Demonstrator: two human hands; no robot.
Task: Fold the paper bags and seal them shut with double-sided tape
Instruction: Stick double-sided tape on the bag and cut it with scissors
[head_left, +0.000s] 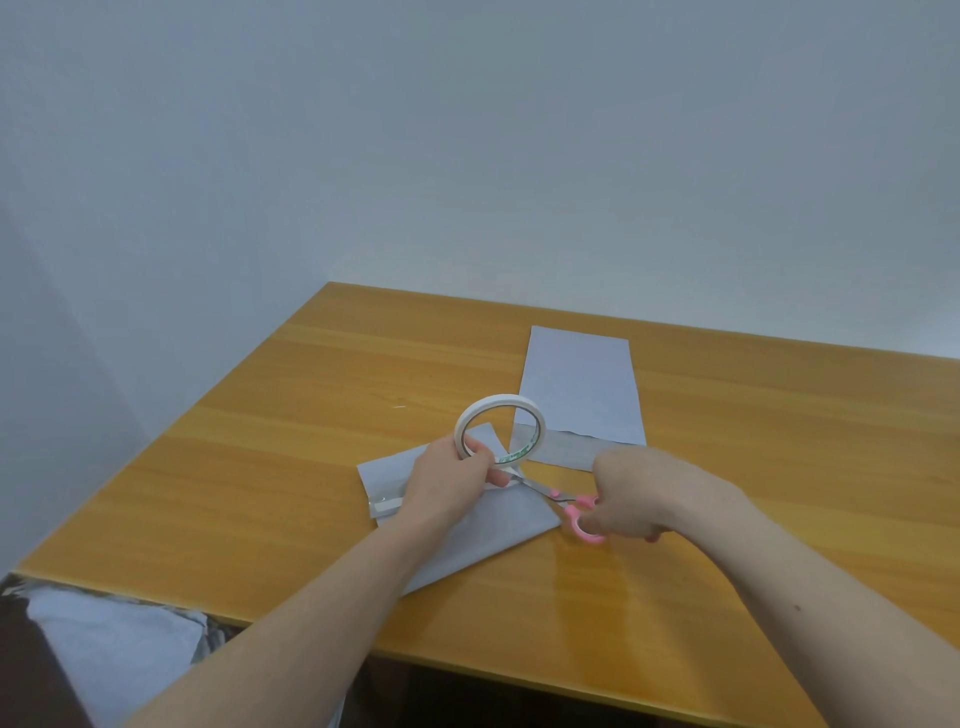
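**Cutting tape for the near bag**

Step in hand: I am cutting a length of double-sided tape. My left hand (451, 475) is closed on the tape roll (498, 434), holding it upright over the near bag (467, 540), with the thumb pinning the drawn-out end. My right hand (636, 499) is closed through the pink loops of the scissors (558, 501). The blades point at the tape just below the roll; I cannot tell how far apart they stand.

1 strip (387, 503) already lies along the near bag's left end, beside the folded flap.

Next move, as I judge it: close the blades across the tape close to the roll, keeping the free end pinned so it does not curl and stick to itself. Then set the tools down on the surface (753, 467) and press the flap shut.

Containers:
1. Near bag: flat, lying at an angle under my left hand. Contents not visible.
2. Far bag (579, 387): flat, just beyond the roll, with a grey band at its near end. Contents not visible.

A third pale sheet (119, 649) lies below the surface edge, at my left.
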